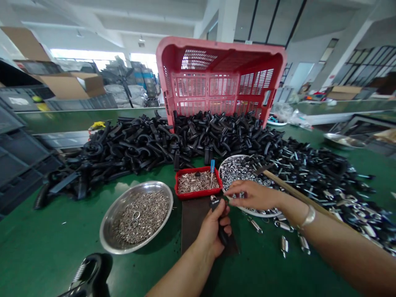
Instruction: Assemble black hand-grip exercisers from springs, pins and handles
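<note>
My left hand (pixel 215 231) is wrapped around a black plastic handle (pixel 223 236), which has a small metal piece at its upper end. It is held over a dark flat plate (pixel 193 222) on the table. My right hand (pixel 253 194) is just right of the handle, above the near left part of a white bowl (pixel 220 171) of small shiny metal parts (pixel 236 169). Its fingers are stretched out to the left, with a gap between them. Metal parts show in that gap, and I see nothing clearly gripped there.
A red tray (pixel 177 185) holds small pins and a blue-handled screwdriver (pixel 212 166). Left is a steel bowl (pixel 107 231) of small metal pieces. Black parts (pixel 139 144) are heaped before a red crate (pixel 221 45). A hammer (pixel 287 187), springs (pixel 255 225) and a black spring-fitted part (pixel 99 272) lie nearby.
</note>
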A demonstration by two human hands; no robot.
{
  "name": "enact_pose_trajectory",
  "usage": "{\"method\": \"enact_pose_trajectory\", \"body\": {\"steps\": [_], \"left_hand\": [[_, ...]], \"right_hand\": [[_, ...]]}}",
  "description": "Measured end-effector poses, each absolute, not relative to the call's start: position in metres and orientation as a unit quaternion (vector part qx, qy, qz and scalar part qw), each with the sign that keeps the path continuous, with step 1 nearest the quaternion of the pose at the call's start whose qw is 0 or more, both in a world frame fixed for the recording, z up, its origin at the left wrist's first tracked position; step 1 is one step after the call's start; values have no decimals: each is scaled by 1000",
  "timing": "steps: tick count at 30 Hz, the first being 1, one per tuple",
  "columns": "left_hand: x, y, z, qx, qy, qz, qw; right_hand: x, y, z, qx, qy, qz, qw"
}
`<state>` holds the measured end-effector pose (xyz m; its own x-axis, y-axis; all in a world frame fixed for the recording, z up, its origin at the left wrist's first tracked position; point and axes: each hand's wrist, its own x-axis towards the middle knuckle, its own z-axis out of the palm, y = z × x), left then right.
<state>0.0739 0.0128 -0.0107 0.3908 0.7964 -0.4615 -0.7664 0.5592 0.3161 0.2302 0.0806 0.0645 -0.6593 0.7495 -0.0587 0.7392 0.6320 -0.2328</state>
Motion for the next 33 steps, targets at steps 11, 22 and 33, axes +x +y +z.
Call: {"method": "enact_pose_trajectory", "body": {"steps": [11, 22, 33], "left_hand": [[66, 15, -15, 5, 232, 450, 862], [63, 19, -14, -26, 186, 442, 877], [55, 13, -24, 166, 158, 452, 862]], "right_hand": [[270, 204, 35, -651, -757, -10, -56], [250, 91, 56, -495, -830, 109, 232], [186, 3, 56, -374, -865, 48, 331]]}}
